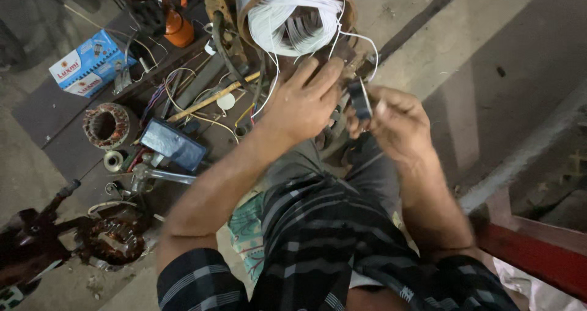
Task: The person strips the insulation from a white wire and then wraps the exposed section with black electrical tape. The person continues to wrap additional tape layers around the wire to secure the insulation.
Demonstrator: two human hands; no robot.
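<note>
Seen from above: left hand (304, 103) spread flat beneath a wound stator (296, 18), far centre. Right hand (391, 118) pinching a small dark tool (360, 100) beside a white lead wire (361, 39). Best kept steady, wire taut, strands unsnagged.

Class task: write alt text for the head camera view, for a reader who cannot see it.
Seen from above, a person's left hand rests below a cylinder wound with white wire, while the right hand pinches a small dark tool. A copper-wound stator, a blue box and loose tools lie on the floor to the left.
</note>
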